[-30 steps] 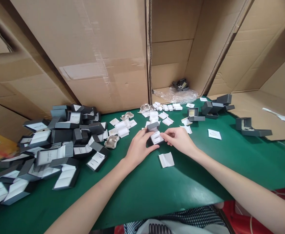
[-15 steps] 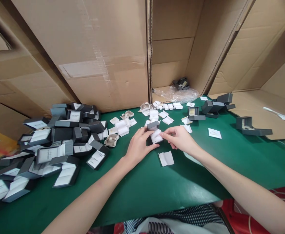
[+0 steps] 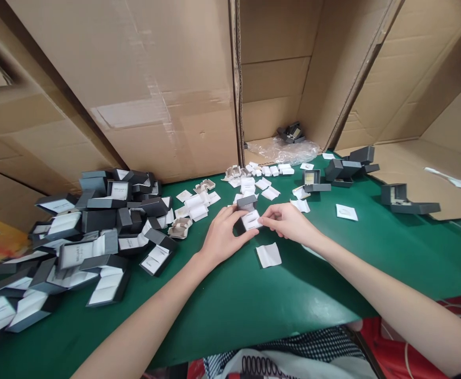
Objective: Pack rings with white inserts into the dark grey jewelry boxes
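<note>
Box (image 3: 247, 203) sits in left hand (image 3: 223, 234); right hand (image 3: 288, 223) pinches white insert (image 3: 250, 219); table (image 3: 250, 305) bare toward near edge (image 3: 293, 333).

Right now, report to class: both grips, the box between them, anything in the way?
Left grip holding open dark box. Right grip at edge of white insert. White paper nearer, not in the way.

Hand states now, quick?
Left hand: closed around the open dark gray box.
Right hand: fingers pinched together at the white insert's edge; grip unclear.
</note>
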